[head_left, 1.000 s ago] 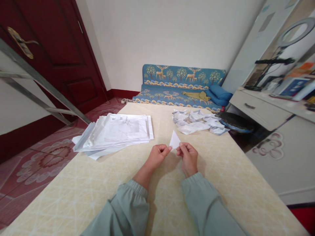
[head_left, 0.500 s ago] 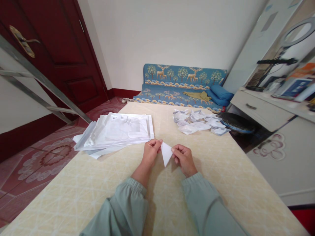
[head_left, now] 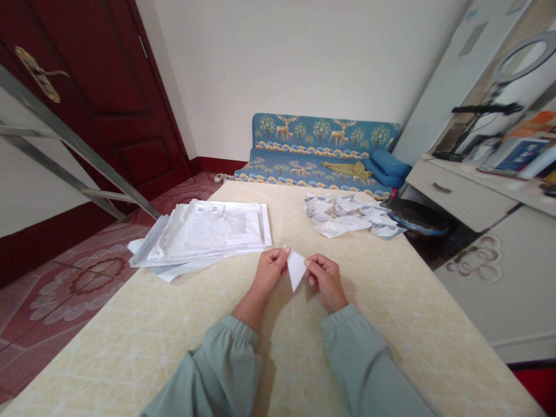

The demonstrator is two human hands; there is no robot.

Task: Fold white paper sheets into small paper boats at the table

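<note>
Between my two hands is a small folded piece of white paper (head_left: 296,272), a kite-like triangle with its point toward me. My left hand (head_left: 271,267) pinches its upper left corner between thumb and fingers. On the other side, my right hand (head_left: 326,279) grips the right edge, thumb on top. The paper is held just over the patterned cream tabletop (head_left: 286,370); whether it touches the table I cannot tell. Ahead and to the left lies a stack of white paper sheets (head_left: 221,226). Several folded paper pieces (head_left: 343,214) are grouped at the far right.
Behind the table stands a blue patterned sofa (head_left: 299,162) with a yellowish cloth (head_left: 347,168) on it. A metal ladder frame (head_left: 78,150) leans at the left, before a dark red door (head_left: 99,75). A white cabinet (head_left: 460,197) with a ring light borders the right side.
Both hands stay closed on the paper. My left hand has shifted slightly to the right, and the paper has moved a little right with its lower tip raised.
</note>
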